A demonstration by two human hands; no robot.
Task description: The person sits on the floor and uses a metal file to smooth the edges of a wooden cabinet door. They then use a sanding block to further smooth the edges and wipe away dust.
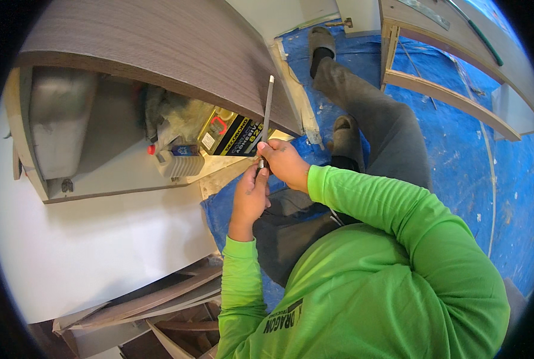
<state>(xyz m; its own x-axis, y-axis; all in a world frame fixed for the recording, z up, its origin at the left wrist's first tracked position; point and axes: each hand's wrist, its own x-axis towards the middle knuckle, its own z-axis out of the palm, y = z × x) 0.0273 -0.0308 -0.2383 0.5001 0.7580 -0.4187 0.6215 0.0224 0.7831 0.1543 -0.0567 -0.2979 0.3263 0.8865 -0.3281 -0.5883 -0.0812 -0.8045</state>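
- Two hands of mine met on one slim grey rod (267, 110) in the head view, in the middle of the scene, its pale tip pointing to the far side.
- My left hand (250, 200) was closed round the dark near end of the rod, fingers curled and thumb pressed along it.
- My right hand (286, 164) pinched the rod just beyond that, thumb against fingers; how its hidden fingers sat, I could not tell.
- Left of the rod stood a black-and-yellow tin (231, 136), and left of that a pale plastic jug (180, 164) with a red cap, tilted over, both in the hollow of a brown wood-grain cabinet (159, 36).
- A white panel (111, 251) spread on the near left, with loose boards (159, 293) heaped nearer me.
- Blue sheeting (458, 173) covered the floor on the right, under my slippers (322, 40).
- On the far right was a wooden frame (452, 99), with a green-handled tool (485, 45) lying across its top.
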